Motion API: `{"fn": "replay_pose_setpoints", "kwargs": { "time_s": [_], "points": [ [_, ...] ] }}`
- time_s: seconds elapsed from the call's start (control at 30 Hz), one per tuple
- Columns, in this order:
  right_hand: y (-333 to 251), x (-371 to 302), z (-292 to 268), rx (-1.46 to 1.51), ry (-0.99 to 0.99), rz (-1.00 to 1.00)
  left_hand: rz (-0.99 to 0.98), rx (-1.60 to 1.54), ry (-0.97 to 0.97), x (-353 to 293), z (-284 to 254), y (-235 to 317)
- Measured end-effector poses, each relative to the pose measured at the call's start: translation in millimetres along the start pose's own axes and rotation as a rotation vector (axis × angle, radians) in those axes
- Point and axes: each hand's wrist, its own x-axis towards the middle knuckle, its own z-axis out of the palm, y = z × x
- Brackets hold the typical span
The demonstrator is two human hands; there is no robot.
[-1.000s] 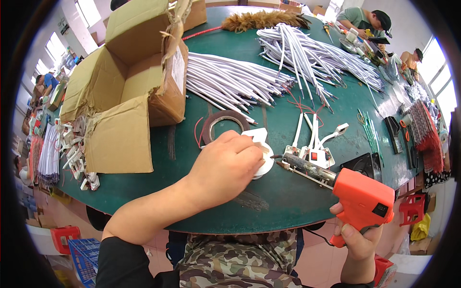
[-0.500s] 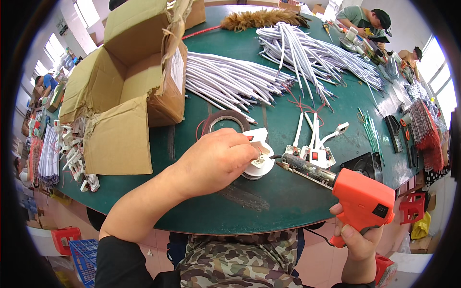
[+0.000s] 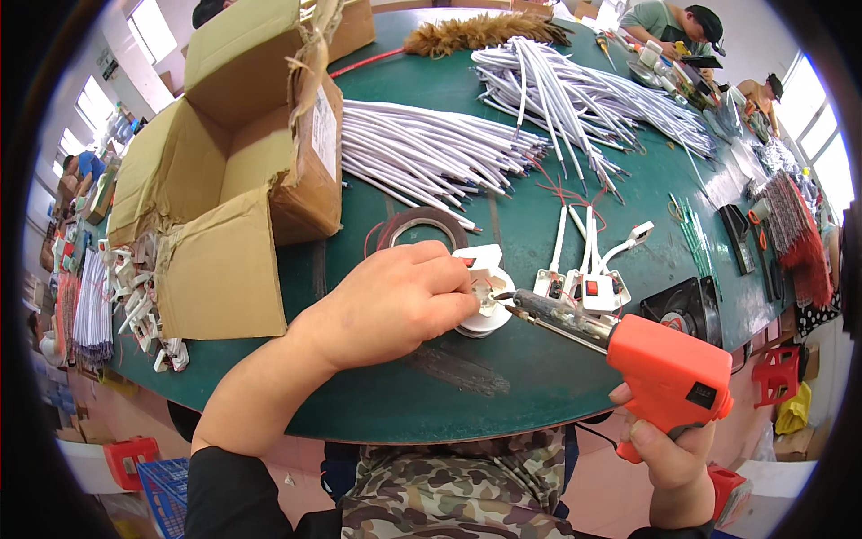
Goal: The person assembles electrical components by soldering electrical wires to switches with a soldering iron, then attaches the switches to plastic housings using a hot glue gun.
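Note:
In my right hand is a red soldering gun, gripped by its handle, its dark barrel pointing left. The gun's tip meets the inside of an opened white switch housing with a red rocker. My left hand is closed at the housing's left side, its fingertips partly hidden. Beneath the housing lies a white round spool. Right of the tip sit several white switches with cables, thin red wires rising behind them. A brown tape roll lies just behind my left hand.
An open cardboard box stands at the left. Bundles of white cables cover the far table. A black fan sits behind the gun, and green strips lie at the right. Other people work farther off.
The soldering gun has shifted slightly left, bringing its tip into the switch housing. My left hand has moved a little, with its fingers still closed by the housing.

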Motion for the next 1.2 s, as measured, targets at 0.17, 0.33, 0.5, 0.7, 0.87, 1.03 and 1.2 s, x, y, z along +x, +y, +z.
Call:
{"fn": "replay_pose_setpoints", "kwargs": {
  "time_s": [0.17, 0.33, 0.5, 0.7, 0.87, 1.03, 1.2],
  "points": [
    [-6.9, -1.8, 7.5, 0.006, 0.014, 0.061, 0.033, 0.068, -0.007, 0.0, 1.2, 1.0],
    [-7.9, -3.3, 9.4, -0.006, 0.022, 0.078, 0.041, 0.037, -0.008, 1.1, 0.7, -1.9],
    [-7.4, -1.0, 7.3, -0.071, -0.022, 0.037, 0.028, 0.016, -0.012, 2.7, 0.1, -0.8],
    [-9.1, -1.4, 10.6, -0.057, -0.002, 0.075, 0.030, 0.044, -0.041, 5.6, -2.1, 1.1],
    [-10.2, 0.4, 5.0, -0.098, -0.049, 0.073, 0.040, 0.040, -0.044, 8.3, -2.0, 0.7],
    [-1.1, 13.0, -1.0, -0.219, -0.139, -0.161, 0.052, 0.076, -0.046, 9.3, -0.6, 1.9],
    [-1.0, 12.6, -3.1, -0.248, -0.238, -0.221, 0.061, 0.155, -0.050, 8.6, 0.9, 8.9]
  ]
}}
